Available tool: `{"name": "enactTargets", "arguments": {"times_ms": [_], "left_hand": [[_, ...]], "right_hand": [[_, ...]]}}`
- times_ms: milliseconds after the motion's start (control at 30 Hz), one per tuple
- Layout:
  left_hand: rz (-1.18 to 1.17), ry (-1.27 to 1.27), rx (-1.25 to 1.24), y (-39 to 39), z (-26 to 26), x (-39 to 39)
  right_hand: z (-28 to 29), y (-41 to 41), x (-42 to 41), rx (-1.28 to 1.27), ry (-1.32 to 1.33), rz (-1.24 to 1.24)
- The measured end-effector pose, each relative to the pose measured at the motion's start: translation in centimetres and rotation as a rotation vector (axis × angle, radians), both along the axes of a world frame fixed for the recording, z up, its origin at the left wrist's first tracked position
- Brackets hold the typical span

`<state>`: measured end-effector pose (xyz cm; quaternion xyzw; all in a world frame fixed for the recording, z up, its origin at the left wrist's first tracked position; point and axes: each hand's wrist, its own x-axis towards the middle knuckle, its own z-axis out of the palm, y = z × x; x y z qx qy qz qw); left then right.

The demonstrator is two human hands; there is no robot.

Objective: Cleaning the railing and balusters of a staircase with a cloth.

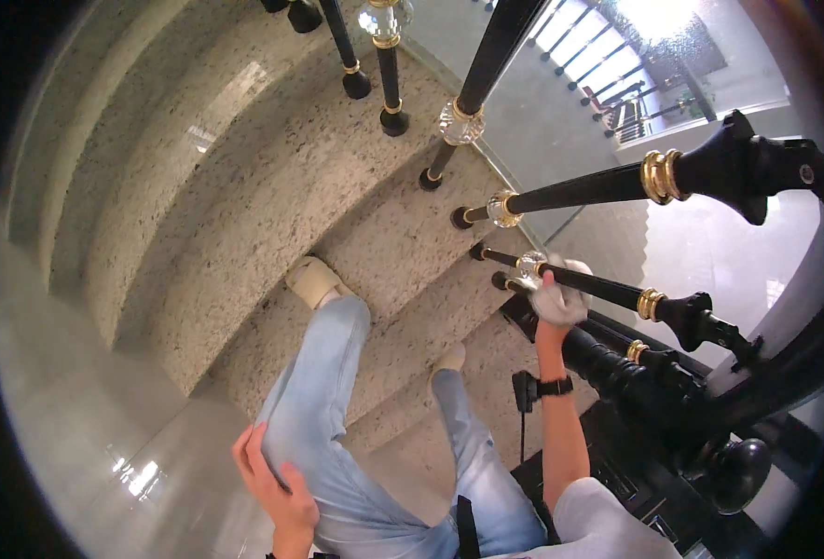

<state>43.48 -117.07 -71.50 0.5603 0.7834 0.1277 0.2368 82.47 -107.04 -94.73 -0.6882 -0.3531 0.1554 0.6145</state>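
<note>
My right hand [550,327] holds a crumpled white cloth [562,302] around a black baluster [590,283], just below its faceted clear ball [531,264]. The thumb points up along the post, and the other fingers are mostly hidden by the cloth. A second baluster stands close behind, partly covered by the hand. My left hand [276,482] rests on the thigh of my light blue jeans [328,391], fingers apart and holding nothing.
Speckled stone steps [244,230] curve up to the left. More black balusters with gold rings [660,177] line the right side under a dark curved handrail [789,370]. A thick black newel post [601,360] stands beside my right forearm. Shiny floor tiles [125,419] lie lower left.
</note>
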Motion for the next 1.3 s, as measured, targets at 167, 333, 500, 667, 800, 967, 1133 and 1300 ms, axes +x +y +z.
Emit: {"name": "enactTargets", "arguments": {"times_ms": [167,333,500,667,800,967,1133,1300], "left_hand": [[0.025,-0.028,-0.008,-1.5,-0.2,-0.7],[0.021,0.009,-0.024,-2.2,-0.3,-0.6],[0.032,-0.016,-0.021,-2.2,-1.2,0.1],[0.073,0.072,-0.045,-2.5,0.3,-0.3],[0.082,0.029,-0.041,-2.0,-1.5,0.3],[0.078,0.140,-0.129,-0.8,1.1,0.0],[0.141,0.167,-0.139,-0.6,-0.7,0.3],[0.343,0.179,-0.092,-2.6,-2.9,0.5]], "right_hand": [[-2.9,-2.4,0.5,-0.394,-0.869,0.163],[-9.8,2.6,-0.1,-0.211,-0.435,-0.174],[-19.8,-2.9,5.7,-0.389,-0.110,-0.006],[-17.6,-0.8,-2.2,-0.214,0.777,-0.087],[-23.6,-0.2,3.6,-0.416,-0.320,-0.014],[-18.1,3.2,-3.8,-0.409,-0.068,0.074],[-24.7,3.7,1.1,-0.595,-0.318,0.239],[-34.0,4.7,1.9,-0.422,-0.309,0.100]]}}
